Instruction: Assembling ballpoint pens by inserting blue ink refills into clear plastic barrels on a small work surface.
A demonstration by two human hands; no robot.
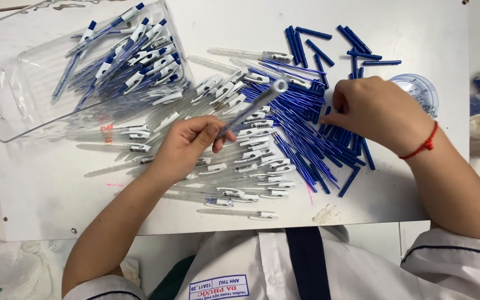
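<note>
Pen barrel: a clear, empty pen barrel (254, 105) sits in the left hand at frame centre, lifted above the pile.
Long axis: it runs diagonally, open end toward the upper right, lower end hidden in the fingers at lower left.
Left hand: the left hand (187, 145) is closed around the barrel's lower end, thumb and fingertips pinching it.
Right hand: the right hand (379, 111) lies knuckles up on the blue refills (306, 133) right of centre, fingers curled down into them; whether it has pinched one I cannot tell. A red string bracelet (423, 144) circles the wrist.
Clear barrels: a heap of clear barrels with white clips (245, 161) spreads under and below the left hand, touching the refills along its right side.
Tray: a clear plastic tray (6, 105) at upper left holds finished blue-capped pens (134, 55).
Edges: the white counter (45, 189) has bare room at lower left; its near edge runs just above the white shirt, and its right edge lies beyond a round clear lid (420, 89).
</note>
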